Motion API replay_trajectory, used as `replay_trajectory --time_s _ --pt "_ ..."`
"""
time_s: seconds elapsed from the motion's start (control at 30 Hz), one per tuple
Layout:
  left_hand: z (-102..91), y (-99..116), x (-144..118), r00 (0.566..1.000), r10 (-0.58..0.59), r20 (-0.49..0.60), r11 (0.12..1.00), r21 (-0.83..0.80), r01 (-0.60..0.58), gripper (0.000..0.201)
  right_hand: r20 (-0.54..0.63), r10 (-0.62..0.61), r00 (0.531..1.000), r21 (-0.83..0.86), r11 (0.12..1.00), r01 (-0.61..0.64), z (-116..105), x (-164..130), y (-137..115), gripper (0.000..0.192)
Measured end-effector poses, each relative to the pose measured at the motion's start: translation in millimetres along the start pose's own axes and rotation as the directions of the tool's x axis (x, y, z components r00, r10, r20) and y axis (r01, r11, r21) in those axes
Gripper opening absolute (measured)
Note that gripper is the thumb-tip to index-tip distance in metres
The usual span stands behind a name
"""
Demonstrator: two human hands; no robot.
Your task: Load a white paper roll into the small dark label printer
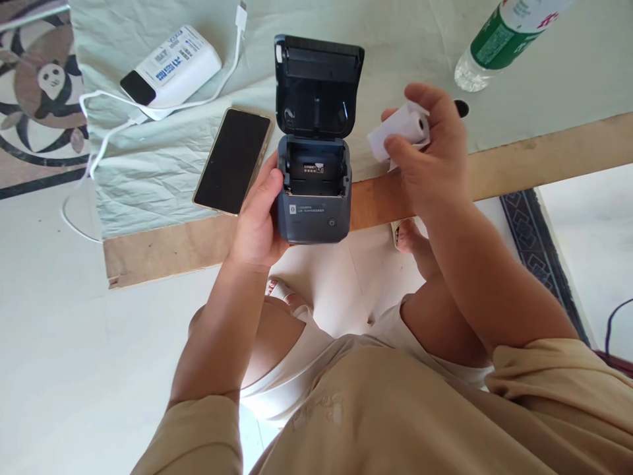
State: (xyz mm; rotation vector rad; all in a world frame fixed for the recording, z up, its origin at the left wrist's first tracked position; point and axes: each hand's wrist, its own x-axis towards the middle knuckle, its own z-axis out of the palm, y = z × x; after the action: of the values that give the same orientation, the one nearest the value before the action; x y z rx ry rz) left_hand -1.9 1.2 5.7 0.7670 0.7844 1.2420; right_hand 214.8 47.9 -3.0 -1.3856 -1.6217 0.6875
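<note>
The printer (313, 191), at frame centre, has its lid raised and its paper bay bare. The left hand (257, 221) clamps the printer's left side. The right hand (430, 155), right of centre, pinches the paper roll (399, 128) between thumb and fingers. The roll sits just beside the bay, not yet inserted; closing the lid also remains.

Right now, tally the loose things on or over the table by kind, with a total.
Printers: 1, the dark printer, lid open, steadied by the left hand
Paper rolls: 1, the paper roll in the right hand
Phones: 1, the phone
Power banks: 1, the power bank with its cable
Bottles: 1, the bottle
Total: 5
</note>
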Motion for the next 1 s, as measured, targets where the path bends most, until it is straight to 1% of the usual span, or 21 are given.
replay_trajectory --time_s 0.07,0.13,0.2,0.27,0.33,0.4,0.47,0.53,0.63,0.77,0.9,1.0 --pt "-0.4 1.0 -0.8 1.000 -0.006 -0.003 1.000 0.013 0.007 0.025 0.030 -0.037 0.999 -0.126 0.991 0.041 -2.2 -0.8 -5.4 0.047" --pt "-0.8 1.5 -1.3 1.000 -0.014 0.003 0.999 0.029 0.014 0.026 0.101 -0.051 0.994 -0.291 0.953 0.079 -4.4 -2.0 -10.2 0.049" --pt "-1.3 1.3 -1.1 1.000 -0.018 0.010 0.999 0.039 0.018 0.029 0.181 -0.008 0.983 -0.418 0.904 0.085 -6.4 -2.6 -12.5 0.051" --pt "-1.7 0.6 -0.4 1.000 -0.020 0.010 0.999 0.041 0.019 0.031 0.232 0.024 0.973 -0.473 0.876 0.091 -9.1 -3.0 -12.7 0.051" --pt "-1.8 -0.1 0.3 1.000 -0.014 0.006 0.999 0.033 0.014 0.030 0.244 0.001 0.970 -0.484 0.867 0.120 -13.3 -4.0 -12.5 0.052" --pt "-1.6 -0.5 0.9 1.000 -0.005 0.003 1.000 0.022 0.005 0.030 0.232 -0.031 0.972 -0.487 0.861 0.144 -18.3 -5.6 -13.3 0.056" --pt "-1.0 -0.5 1.1 1.000 0.004 -0.001 1.000 0.017 -0.004 0.029 0.201 -0.025 0.979 -0.506 0.853 0.126 -22.7 -7.5 -14.8 0.059" --pt "-0.3 -0.2 0.9 1.000 0.003 -0.008 1.000 0.019 -0.003 0.028 0.167 0.006 0.986 -0.530 0.844 0.085 -25.4 -9.1 -16.5 0.061" --pt "1.0 0.8 0.2 1.000 -0.016 -0.013 0.999 0.038 0.017 0.027 0.132 0.058 0.990 -0.556 0.831 0.026 -26.5 -10.8 -18.7 0.058" --pt "1.6 1.4 -0.1 1.000 -0.006 0.015 0.998 0.058 0.005 0.028 0.112 0.093 0.989 -0.580 0.814 -0.011 -26.7 -14.0 -23.0 0.057" --pt "-0.2 -0.2 1.1 1.000 -0.001 0.020 0.999 0.042 0.001 0.030 0.116 0.087 0.989 -0.563 0.827 -0.007 -25.1 -17.2 -27.6 0.056" --pt "-2.2 -2.1 2.6 0.999 0.021 0.035 0.998 0.057 -0.023 0.030 0.090 0.055 0.994 -0.534 0.845 0.001 -19.3 -16.5 -29.1 0.046"
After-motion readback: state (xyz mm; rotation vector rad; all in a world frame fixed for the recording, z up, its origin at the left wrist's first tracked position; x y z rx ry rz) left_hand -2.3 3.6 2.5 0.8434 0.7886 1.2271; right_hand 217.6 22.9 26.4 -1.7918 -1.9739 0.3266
